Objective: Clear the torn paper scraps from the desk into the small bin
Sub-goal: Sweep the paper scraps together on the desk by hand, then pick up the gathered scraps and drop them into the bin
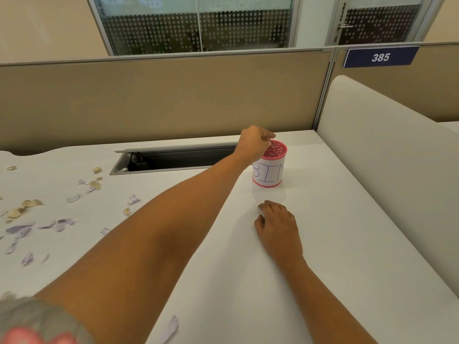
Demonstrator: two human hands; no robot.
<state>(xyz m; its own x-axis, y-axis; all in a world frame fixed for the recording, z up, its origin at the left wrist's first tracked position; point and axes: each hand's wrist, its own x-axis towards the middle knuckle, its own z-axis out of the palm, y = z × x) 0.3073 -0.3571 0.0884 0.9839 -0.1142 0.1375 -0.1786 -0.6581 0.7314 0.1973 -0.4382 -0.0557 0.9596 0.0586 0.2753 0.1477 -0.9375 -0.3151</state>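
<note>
Just right of the middle of the frame stands the small round pink bin (269, 173) with a cut-out flower pattern. A white paper band is wrapped around it, with "BIN" written on it in blue. It stands upright on the flat white desk (335, 219). Through its open top you can see only the pink inside wall. What lies at the bottom is hidden.

A long grey slot (173, 160) is cut into the desk to the left of the bin. Something black (136, 160) sits in its left end.

The left hand (254, 144) is over the bin's near left rim. Its fingers are curled and bunched together, pointing down at the open top. A tiny pale bit shows at the fingertips, but I cannot tell if it is a scrap or if the hand holds anything.

The right hand (279, 229) rests palm down on the desk, near the bin and lower in the frame. Its fingers are loosely bent, with the tips touching the desk.

The torn paper scraps are mostly at the left of the frame, well apart from the bin: pale purple bits (59, 223) and tan bits (32, 202), spread over the desk. One more purple scrap (171, 327) lies at the bottom, and the edge cuts it off.

A grey sleeve (37, 316) fills the lower left corner. The pink smear on it is too blurry to make out.
</note>
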